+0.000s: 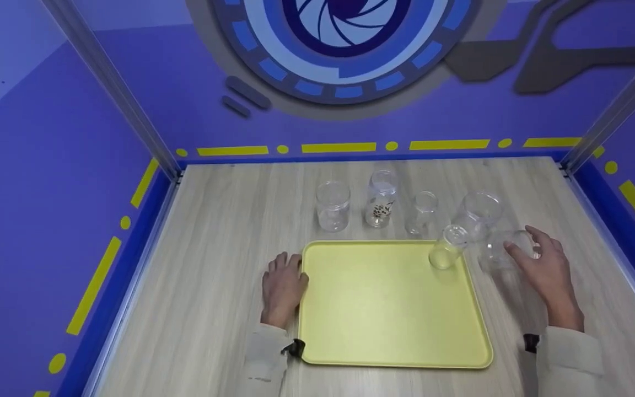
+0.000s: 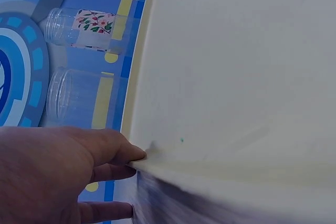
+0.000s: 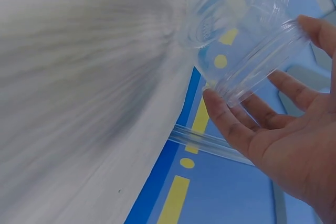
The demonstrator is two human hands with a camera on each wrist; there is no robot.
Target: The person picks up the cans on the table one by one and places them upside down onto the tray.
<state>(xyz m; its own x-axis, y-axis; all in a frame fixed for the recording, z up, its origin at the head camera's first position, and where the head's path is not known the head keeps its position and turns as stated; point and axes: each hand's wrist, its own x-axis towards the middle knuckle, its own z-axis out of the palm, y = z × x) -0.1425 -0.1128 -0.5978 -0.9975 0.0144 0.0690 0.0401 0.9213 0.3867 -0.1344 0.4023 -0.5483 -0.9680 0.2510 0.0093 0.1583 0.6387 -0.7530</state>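
Note:
My left hand [image 1: 283, 284] is at the left edge of a yellow tray [image 1: 389, 309]. In the left wrist view, the thumb and a finger pinch the tray's rim near its far corner. My right hand [image 1: 549, 270] holds a clear jar [image 1: 496, 251] right of the tray. The right wrist view shows the thumb and fingers spread around this jar's ribbed rim [image 3: 265, 61]. A small clear jar [image 1: 447, 251] stands at the tray's far right corner. Just behind the held jar is a wide clear jar [image 1: 480, 212].
Behind the tray stand a clear jar [image 1: 333, 207], a tall jar with a floral print [image 1: 381, 201] and a narrow clear jar [image 1: 422, 212]. The wooden table [image 1: 213, 237] ends at blue walls [image 1: 146, 82] at the back and both sides.

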